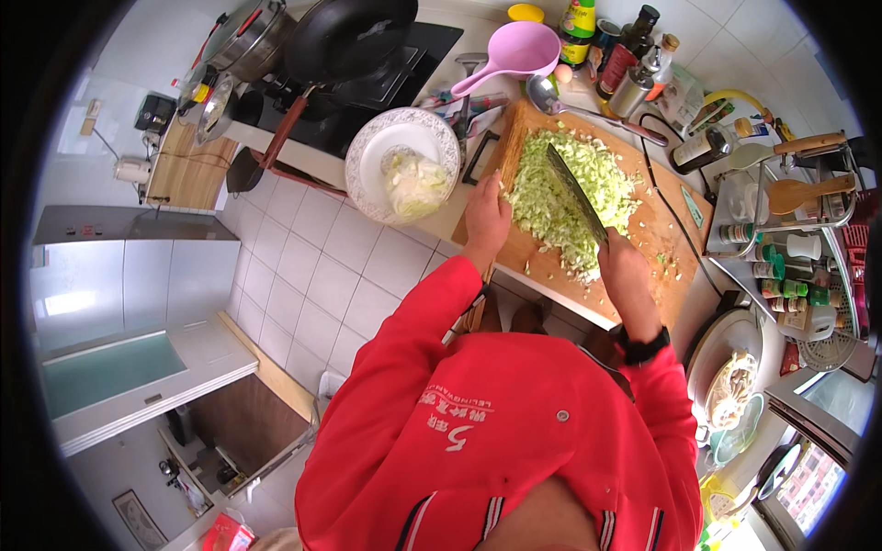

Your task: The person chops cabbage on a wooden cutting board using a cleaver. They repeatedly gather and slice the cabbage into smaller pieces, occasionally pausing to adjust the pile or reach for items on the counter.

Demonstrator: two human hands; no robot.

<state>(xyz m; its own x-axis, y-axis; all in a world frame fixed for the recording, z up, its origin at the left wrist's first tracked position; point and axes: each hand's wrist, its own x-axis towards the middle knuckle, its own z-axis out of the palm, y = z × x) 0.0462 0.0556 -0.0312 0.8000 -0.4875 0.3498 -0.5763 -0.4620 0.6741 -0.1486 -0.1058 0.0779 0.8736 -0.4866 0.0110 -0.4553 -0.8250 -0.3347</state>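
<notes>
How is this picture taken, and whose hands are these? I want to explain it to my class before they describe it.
There is no robot here: a person in a red top works with bare hands. The camera is worn on the head and looks down, so the picture's left is the person's left. Its very wide lens bends straight edges near the rim.

The right hand holds a knife, its blade over chopped green vegetable on a wooden board. The left hand is at the board's left edge. Left of the board is a white plate with more pale vegetable. Beyond that are a black pan and a pink dipper.
</notes>
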